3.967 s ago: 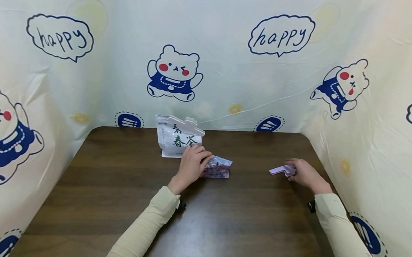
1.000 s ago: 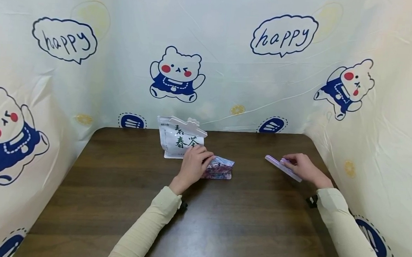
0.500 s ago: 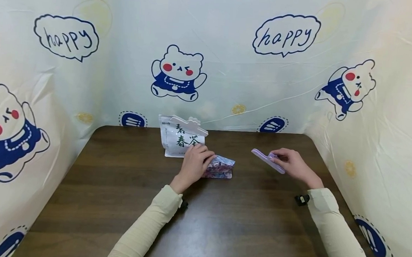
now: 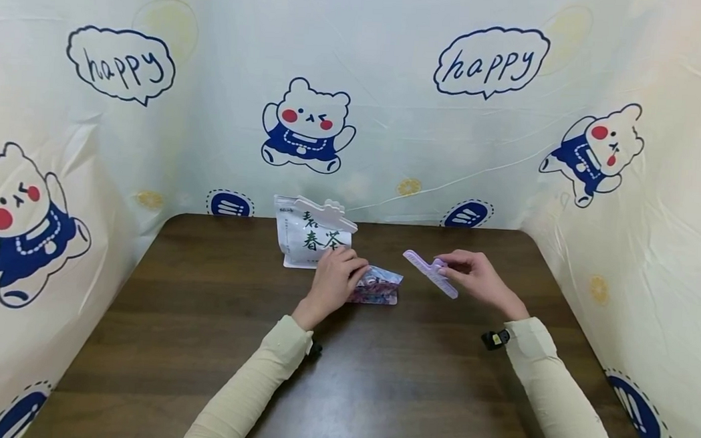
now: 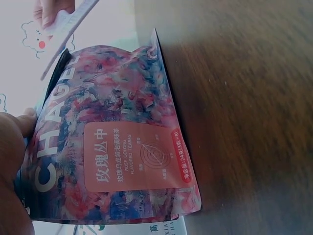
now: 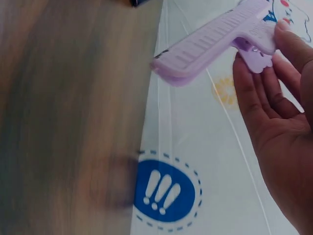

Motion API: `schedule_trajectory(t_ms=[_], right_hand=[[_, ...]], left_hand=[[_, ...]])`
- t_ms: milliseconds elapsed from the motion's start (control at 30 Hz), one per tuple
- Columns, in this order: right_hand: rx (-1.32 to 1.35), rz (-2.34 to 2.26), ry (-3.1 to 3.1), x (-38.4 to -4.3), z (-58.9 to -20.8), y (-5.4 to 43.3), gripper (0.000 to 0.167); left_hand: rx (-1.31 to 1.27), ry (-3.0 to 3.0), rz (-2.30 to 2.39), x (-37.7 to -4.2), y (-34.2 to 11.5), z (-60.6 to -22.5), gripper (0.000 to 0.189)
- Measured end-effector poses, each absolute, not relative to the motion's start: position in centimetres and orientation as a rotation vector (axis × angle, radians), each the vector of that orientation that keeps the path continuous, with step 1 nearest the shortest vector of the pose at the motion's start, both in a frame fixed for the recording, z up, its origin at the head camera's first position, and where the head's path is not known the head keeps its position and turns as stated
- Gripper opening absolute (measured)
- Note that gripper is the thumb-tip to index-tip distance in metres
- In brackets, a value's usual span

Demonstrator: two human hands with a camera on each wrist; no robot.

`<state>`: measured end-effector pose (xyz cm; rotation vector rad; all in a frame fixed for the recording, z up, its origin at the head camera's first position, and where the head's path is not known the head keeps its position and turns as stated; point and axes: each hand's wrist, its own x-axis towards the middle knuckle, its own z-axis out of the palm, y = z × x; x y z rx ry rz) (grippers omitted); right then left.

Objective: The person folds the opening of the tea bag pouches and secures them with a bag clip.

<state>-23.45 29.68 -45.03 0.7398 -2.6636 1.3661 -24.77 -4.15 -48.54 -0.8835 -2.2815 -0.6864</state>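
Observation:
A colorful pink-and-blue tea bag pouch stands on the table, its front reading CHAGEE and rose oolong in the left wrist view. At its top edge my left hand holds the pouch, thumb and fingers on the folded rim. To the right, my right hand pinches a lilac bag clip by its handles, thumb on one handle and fingers on the other. The clip's long bar slants in the air, a short way from the pouch's right end. In the right wrist view, the clip has its bars together.
Behind the left hand stands a white tea pouch with green characters and a white bag clip across its top. The brown wooden table meets a printed cloth backdrop at the back and sides.
My right hand has turned the lilac clip and carried it leftward from the table's right side towards the pouch. My left hand stays on the colorful pouch.

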Motion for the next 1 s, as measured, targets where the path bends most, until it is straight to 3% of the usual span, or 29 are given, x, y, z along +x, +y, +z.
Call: schedule_trajectory(t_ms=[333, 667, 1000], right_hand=[[0.855, 1.348, -2.562, -21.5, -42.5, 26.4, 0.022], [0.837, 1.29, -2.518, -23.3, -45.8, 27.1, 0.021], [0.85, 1.273, -2.574, -23.6, -46.6, 27.2, 0.021]], left_hand=[[-0.877, -2.311, -0.685, -24.7, -4.2, -48.6, 0.015], [-0.878, -2.305, -0.699, -24.5, -4.1, -48.4, 0.015], [-0.883, -2.316, -0.708, -24.6, -4.2, -48.4, 0.014]])
